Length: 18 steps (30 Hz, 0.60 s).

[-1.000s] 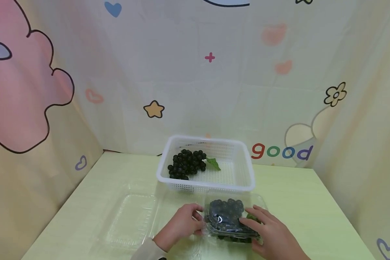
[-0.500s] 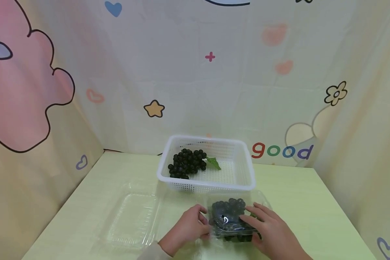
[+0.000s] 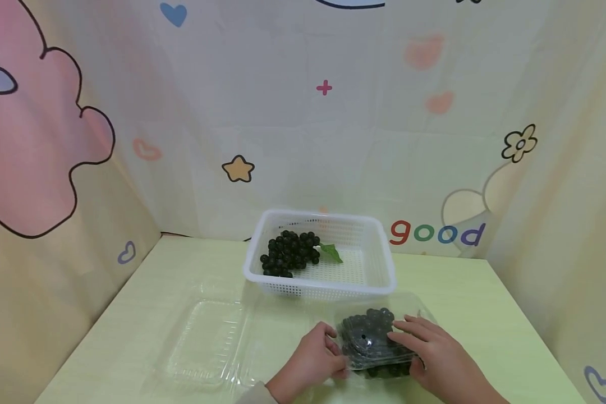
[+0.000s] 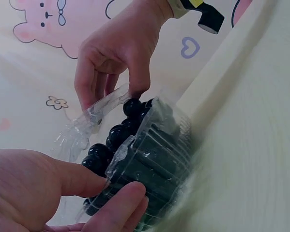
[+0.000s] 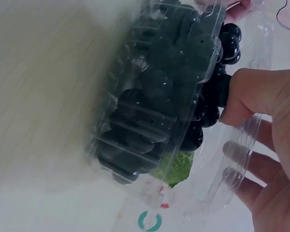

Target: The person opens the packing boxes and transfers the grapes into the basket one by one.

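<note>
A transparent plastic clamshell box [image 4: 159, 154] holds a bunch of dark grapes [image 5: 210, 96] with a green leaf [image 5: 176, 166]. Its lid [image 5: 253, 130] lies over the grapes, with a gap along the front where grapes show. At the box's left end, my left hand [image 3: 315, 356] pinches the edge between thumb and fingers. My right hand [image 3: 446, 359] grips the lid at the right, fingers on its outer face and thumb under the edge against the grapes. In the right wrist view only a bit of the left hand shows.
Behind the box stands a white perforated basket [image 3: 333, 289] with another bunch of dark grapes [image 3: 290, 252] and a green leaf [image 3: 331, 252]. A second transparent box [image 3: 202, 342] lies opened flat on the table at the left. A patterned curtain [image 3: 283, 112] encloses the back and sides.
Both hands and the grape box have shifted to the right across the table. The basket and the second box have stayed put.
</note>
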Available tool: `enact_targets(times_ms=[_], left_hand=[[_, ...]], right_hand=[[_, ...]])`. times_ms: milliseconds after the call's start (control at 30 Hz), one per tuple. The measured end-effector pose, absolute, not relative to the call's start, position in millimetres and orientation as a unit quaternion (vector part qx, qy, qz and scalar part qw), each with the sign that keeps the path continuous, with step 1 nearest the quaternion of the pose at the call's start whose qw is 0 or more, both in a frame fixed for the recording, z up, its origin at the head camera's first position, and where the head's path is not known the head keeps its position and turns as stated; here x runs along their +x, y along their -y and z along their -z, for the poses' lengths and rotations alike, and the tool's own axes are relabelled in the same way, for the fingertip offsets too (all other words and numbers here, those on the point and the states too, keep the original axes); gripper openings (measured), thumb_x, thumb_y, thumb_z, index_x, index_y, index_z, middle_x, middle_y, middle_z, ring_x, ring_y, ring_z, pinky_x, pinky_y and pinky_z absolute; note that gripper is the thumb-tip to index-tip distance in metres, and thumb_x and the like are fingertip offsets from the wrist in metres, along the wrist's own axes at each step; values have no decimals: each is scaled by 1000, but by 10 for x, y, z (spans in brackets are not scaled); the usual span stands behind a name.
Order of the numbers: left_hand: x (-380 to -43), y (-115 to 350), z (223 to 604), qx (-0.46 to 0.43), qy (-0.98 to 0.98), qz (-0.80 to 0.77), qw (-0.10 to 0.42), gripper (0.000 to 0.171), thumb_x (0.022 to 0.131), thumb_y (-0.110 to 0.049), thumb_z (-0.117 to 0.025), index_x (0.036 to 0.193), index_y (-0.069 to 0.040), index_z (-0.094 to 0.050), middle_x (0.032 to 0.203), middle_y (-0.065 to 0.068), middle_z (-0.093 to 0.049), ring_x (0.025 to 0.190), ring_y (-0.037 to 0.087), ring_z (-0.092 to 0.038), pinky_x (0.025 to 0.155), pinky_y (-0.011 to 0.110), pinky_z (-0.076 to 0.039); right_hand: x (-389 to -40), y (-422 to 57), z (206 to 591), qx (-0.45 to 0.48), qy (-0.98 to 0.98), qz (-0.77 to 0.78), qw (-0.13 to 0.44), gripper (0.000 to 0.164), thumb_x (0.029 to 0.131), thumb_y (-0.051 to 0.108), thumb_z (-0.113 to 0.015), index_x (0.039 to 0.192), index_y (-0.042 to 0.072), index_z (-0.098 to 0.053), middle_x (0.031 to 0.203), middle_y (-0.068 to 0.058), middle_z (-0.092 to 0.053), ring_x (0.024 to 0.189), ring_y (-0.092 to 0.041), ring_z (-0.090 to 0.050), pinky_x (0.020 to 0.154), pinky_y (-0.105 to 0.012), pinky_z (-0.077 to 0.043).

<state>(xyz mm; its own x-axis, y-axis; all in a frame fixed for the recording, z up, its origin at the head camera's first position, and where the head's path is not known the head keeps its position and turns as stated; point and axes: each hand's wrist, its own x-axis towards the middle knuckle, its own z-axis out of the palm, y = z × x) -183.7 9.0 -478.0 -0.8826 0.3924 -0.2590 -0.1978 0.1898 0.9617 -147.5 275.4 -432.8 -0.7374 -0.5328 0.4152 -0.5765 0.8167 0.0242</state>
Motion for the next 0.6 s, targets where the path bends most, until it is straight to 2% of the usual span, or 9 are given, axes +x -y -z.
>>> enact_targets(times_ms=[100, 200, 267, 333, 367, 433, 600], left_hand=[[-1802, -173, 4794, 72, -732, -639, 226, 44, 88, -3, -76, 124, -3, -49, 94, 9, -62, 71, 18, -70, 71, 36, -61], [-1770, -267, 4820, 70, -723, -651, 222, 45, 88, -3, -76, 122, -5, -48, 93, 8, -63, 72, 18, -71, 73, 36, -60], [-1755, -331, 4842, 69, -720, -656, 216, 46, 87, -3, -76, 122, -5, -47, 92, 7, -63, 71, 19, -72, 74, 35, -59], [-1743, -402, 4860, 67, -712, -665, 213, 46, 87, -3, -77, 121, -5, -45, 92, 7, -63, 72, 21, -74, 75, 34, -59], [-1739, -439, 4866, 66, -710, -668, 212, 47, 87, -3, -77, 121, -6, -45, 91, 7, -63, 72, 21, -74, 76, 34, -58], [-1733, -511, 4878, 66, -709, -670, 208, 48, 86, -3, -77, 120, -6, -44, 90, 7, -63, 71, 21, -74, 76, 31, -57], [-1746, -679, 4887, 56, -702, -678, 209, 48, 86, -5, -78, 118, -8, -42, 89, 7, -63, 68, 19, -73, 74, 28, -54]], right_hand=[[-1496, -2862, 4357, 321, 914, -57, 240, 64, 59, -3, -82, 117, 23, -75, 126, 0, -71, 116, -26, -68, 87, -41, -62], [-1525, -2976, 4385, 331, 907, -61, 253, 66, 57, -4, -82, 117, 24, -75, 126, 1, -71, 116, -25, -68, 94, -24, -58], [-1545, -3040, 4400, 335, 905, -73, 252, 67, 57, -6, -82, 116, 24, -75, 126, 1, -70, 116, -26, -67, 101, -8, -47], [-1565, -3104, 4414, 334, 905, -83, 248, 68, 57, -7, -82, 117, 24, -75, 127, 2, -70, 116, -26, -67, 109, 0, -29], [-1573, -3134, 4419, 334, 905, -90, 246, 69, 57, -9, -81, 117, 24, -75, 127, 1, -70, 116, -27, -67, 111, 1, -21], [-1585, -3186, 4422, 332, 906, -101, 242, 71, 56, -11, -82, 117, 24, -74, 127, 1, -69, 116, -30, -66, 111, 0, -15], [-1635, -3318, 4436, 336, 900, -119, 249, 76, 53, -19, -77, 118, 19, -73, 127, -2, -68, 116, -30, -64, 117, -3, -15]])
